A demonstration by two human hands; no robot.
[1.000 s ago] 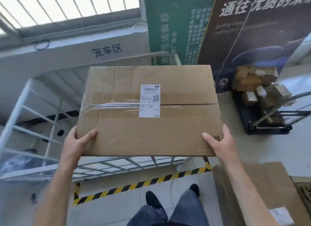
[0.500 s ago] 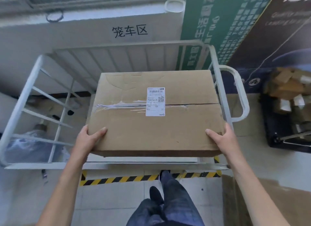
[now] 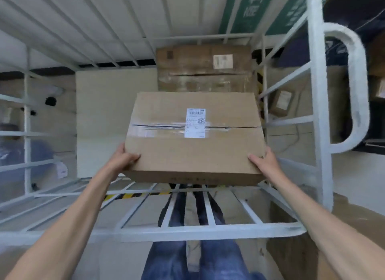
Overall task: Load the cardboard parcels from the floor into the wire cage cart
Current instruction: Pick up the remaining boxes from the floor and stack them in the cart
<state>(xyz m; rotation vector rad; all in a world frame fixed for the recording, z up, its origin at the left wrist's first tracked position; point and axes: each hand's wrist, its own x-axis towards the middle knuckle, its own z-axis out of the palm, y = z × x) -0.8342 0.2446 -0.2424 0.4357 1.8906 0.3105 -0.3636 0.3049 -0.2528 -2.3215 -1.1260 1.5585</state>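
I hold a cardboard parcel (image 3: 193,138) inside the wire cage cart (image 3: 210,227), past its near top rail. My left hand (image 3: 123,161) grips the near left corner and my right hand (image 3: 264,163) grips the near right corner, thumbs on top. Beyond my hands, a second parcel (image 3: 205,69) lies against the far bars. Left of my left hand the pale cart floor (image 3: 108,117) is bare. Right of my right hand, the side bars stand close to the parcel's edge.

Wall: pale ribbed panel (image 3: 116,19) at 11 o'clock.
Banner: green banner (image 3: 248,10) at 1 o'clock.
Floor: pale floor (image 3: 358,175), yellow-black hazard tape (image 3: 129,195) at 7 o'clock.
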